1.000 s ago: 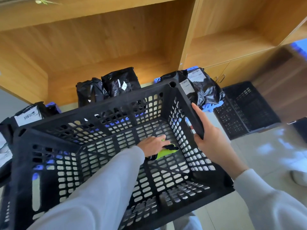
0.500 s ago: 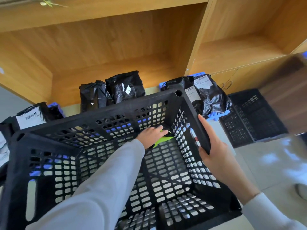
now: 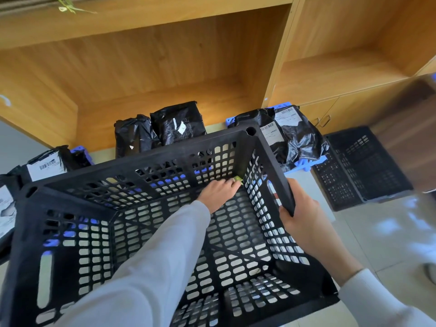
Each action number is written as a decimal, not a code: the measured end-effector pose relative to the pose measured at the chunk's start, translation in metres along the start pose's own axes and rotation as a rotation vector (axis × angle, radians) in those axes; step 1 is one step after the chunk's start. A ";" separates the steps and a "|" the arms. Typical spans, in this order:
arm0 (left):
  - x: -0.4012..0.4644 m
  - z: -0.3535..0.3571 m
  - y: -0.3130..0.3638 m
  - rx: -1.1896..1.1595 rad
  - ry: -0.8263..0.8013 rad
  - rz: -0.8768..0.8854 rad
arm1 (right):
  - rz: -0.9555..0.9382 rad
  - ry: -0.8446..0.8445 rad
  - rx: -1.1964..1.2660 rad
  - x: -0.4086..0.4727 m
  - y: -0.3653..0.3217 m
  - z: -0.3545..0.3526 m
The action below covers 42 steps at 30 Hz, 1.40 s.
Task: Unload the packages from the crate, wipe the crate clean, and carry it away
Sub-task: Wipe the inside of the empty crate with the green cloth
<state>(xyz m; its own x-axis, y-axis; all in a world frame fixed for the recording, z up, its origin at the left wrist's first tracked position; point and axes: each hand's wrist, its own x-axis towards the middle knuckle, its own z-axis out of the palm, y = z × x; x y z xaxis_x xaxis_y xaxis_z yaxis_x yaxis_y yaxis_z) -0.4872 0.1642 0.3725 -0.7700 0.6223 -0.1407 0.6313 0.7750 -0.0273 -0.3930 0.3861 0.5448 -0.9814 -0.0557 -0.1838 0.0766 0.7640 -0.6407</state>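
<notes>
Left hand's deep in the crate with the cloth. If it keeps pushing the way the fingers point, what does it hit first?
Most likely the far right inside corner of the crate. The left hand points there with the green cloth at its fingertips, already close to that corner; the exact gap is unclear.

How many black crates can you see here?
2. One black crate is held at its right rim by the right hand; a second crate sits on the floor to the right. Others may be hidden.
</notes>
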 end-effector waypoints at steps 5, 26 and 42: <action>-0.006 0.013 0.023 -0.057 0.047 0.120 | -0.008 0.004 -0.003 -0.001 0.000 0.000; -0.064 0.019 0.115 -0.259 -0.061 0.489 | -0.034 -0.006 0.008 -0.003 -0.003 -0.004; -0.079 -0.046 0.117 -0.689 -0.514 0.055 | -0.003 -0.013 -0.015 -0.002 0.001 -0.001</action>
<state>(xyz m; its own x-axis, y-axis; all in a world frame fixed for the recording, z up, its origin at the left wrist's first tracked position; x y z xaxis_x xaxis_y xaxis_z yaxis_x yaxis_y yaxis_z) -0.3568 0.2102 0.4260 -0.4973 0.6630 -0.5596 0.3417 0.7425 0.5761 -0.3912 0.3875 0.5448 -0.9793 -0.0664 -0.1914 0.0708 0.7732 -0.6301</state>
